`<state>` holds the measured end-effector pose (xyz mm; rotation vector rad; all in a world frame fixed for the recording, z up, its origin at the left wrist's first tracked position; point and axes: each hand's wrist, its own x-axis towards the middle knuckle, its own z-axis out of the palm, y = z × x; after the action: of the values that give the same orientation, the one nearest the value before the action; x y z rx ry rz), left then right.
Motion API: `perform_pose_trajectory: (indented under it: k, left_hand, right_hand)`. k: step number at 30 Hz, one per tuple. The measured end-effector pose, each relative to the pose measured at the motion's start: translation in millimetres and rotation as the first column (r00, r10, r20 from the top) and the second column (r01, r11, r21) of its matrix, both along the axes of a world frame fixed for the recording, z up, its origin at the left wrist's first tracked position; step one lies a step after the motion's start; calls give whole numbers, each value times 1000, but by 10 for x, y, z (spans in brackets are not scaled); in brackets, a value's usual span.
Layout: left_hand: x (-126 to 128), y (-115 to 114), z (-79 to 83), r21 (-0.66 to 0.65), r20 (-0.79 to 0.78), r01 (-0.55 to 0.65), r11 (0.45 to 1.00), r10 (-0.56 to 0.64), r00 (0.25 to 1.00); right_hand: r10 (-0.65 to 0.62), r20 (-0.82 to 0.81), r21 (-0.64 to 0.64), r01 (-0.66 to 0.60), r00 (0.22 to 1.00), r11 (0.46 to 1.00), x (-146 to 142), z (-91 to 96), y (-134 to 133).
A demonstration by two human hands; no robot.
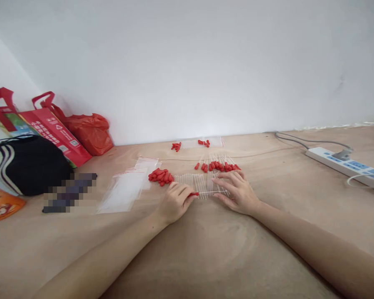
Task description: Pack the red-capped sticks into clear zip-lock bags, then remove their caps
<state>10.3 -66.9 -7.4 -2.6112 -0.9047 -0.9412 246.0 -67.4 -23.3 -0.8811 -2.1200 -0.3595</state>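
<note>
My left hand (177, 202) is closed, pinching a red rubber dropper bulb (194, 194) between thumb and fingers. A thin glass dropper tube (208, 192) runs sideways from the bulb to my right hand (239, 193), whose thumb and fingers pinch its other end. Whether the tube sits inside the bulb is too small to tell. Under and behind my hands lies a row of bare glass tubes (187, 179). A heap of loose red bulbs (161, 176) rests just beyond my left hand. Past my right hand, several droppers with red bulbs (218, 165) lie side by side.
Clear zip bags (123, 192) lie left of the heap. Farther back are bagged droppers (213, 142) with red bulbs. A power strip (349, 166) with cables stands right. At left are a red bag (92, 133), a carrier bag (54, 131), a black bag (37, 166) and an orange pack (4, 203).
</note>
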Motion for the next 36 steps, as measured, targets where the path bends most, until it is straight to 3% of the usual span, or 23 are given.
perform_pose_trajectory:
  k: [6, 12, 19, 27, 36]
  left_hand:
    - [115, -28, -38, 55, 25, 81, 995, -83, 996]
    - [98, -18, -13, 45, 13, 47, 998, -47, 999]
    - [83, 49, -52, 29, -54, 93, 995, -91, 994]
    - [56, -5, -6, 100, -57, 102, 990, -96, 994]
    - [56, -29, -18, 74, -63, 76, 994, -71, 995]
  right_hand:
    - [57, 69, -2, -57, 996, 998, -128, -19, -47]
    - [58, 57, 14, -59, 997, 998, -176, -26, -53]
    - [65, 74, 33, -68, 995, 997, -172, -2, -82]
    - [85, 92, 49, -90, 992, 995, -113, 20, -102]
    - [78, 97, 48, -83, 992, 995, -120, 4, -122]
